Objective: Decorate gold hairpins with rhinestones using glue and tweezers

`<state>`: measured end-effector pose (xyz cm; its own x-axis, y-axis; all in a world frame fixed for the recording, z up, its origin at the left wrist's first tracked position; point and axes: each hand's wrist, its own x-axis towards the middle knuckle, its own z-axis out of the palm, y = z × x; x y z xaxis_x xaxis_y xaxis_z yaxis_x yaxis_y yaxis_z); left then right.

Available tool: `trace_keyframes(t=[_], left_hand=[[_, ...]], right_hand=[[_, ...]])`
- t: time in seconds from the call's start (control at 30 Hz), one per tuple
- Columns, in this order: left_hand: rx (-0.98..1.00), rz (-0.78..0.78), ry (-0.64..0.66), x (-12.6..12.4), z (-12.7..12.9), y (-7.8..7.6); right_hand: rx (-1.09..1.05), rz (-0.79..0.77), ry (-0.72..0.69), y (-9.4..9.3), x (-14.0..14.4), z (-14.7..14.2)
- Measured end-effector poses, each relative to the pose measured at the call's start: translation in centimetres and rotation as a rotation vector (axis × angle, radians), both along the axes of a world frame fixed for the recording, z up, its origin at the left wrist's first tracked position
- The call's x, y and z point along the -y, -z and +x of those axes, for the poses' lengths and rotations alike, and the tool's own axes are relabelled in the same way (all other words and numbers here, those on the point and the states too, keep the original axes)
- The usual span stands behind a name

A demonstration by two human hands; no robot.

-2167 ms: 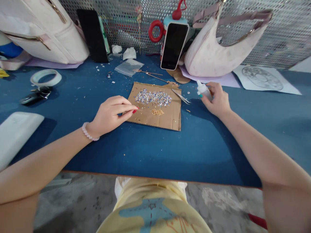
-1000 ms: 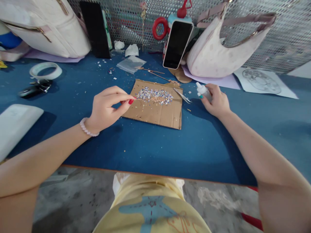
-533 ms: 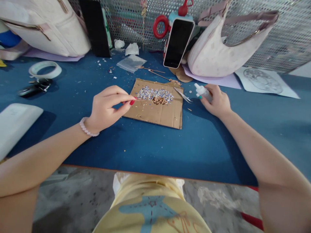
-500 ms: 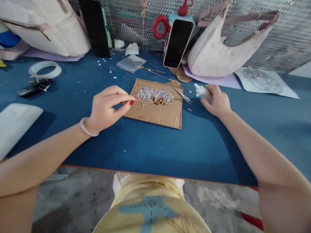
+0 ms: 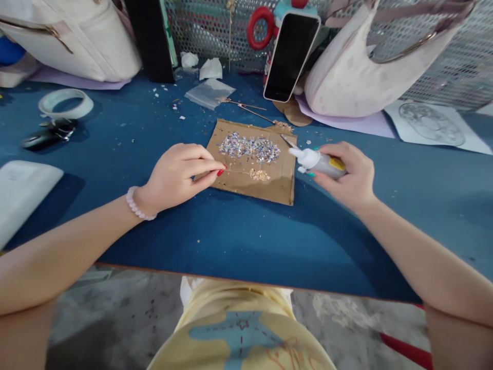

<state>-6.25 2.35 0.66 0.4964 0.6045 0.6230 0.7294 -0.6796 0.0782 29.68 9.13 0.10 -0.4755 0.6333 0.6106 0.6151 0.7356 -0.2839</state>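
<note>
My left hand (image 5: 188,169) pinches the thin stem of a gold hairpin (image 5: 259,174) between thumb and fingertips. Its openwork head is over the near part of a piece of brown cardboard (image 5: 246,191); whether it touches the board I cannot tell. Just beyond it, small shiny blue, silver and clear chips (image 5: 248,147) are heaped on the cardboard. In my right hand (image 5: 348,174) is a small glue bottle (image 5: 321,163) with a white nozzle, tilted with the tip pointing left at the board's right edge. Tweezers (image 5: 288,141) lie partly behind the bottle.
Similar gold pins (image 5: 256,111) and a clear plastic bag (image 5: 210,93) lie behind the cardboard. A phone (image 5: 291,56) leans upright between a white backpack (image 5: 100,41) and a pale handbag (image 5: 346,85). At left are a tape roll (image 5: 66,103) and a black-handled tool (image 5: 48,134).
The right hand has lifted the glue bottle and brought it left, nozzle toward the cardboard. The left hand has drawn the hairpin's head off the chips, nearer to me.
</note>
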Motion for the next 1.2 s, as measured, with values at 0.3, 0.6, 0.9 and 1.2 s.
trace_keyframes(t=[0.3,0.6,0.9,1.2], left_hand=[[-0.110,-0.014,-0.012,0.5,0.3,0.0],[-0.180,0.029,0.012,0.6,0.6,0.3],[-0.225,0.067,0.021,0.8,1.0,0.3],[-0.257,0.067,0.030,1.2,1.4,0.0]], right_hand=[[0.087,0.189,-0.221,-0.5,4.4,-3.2],[0.048,0.213,-0.196,1.4,4.6,-4.2],[0.080,0.156,-0.197,1.4,4.7,-4.4],[0.124,0.174,-0.219,1.6,4.6,-4.6]])
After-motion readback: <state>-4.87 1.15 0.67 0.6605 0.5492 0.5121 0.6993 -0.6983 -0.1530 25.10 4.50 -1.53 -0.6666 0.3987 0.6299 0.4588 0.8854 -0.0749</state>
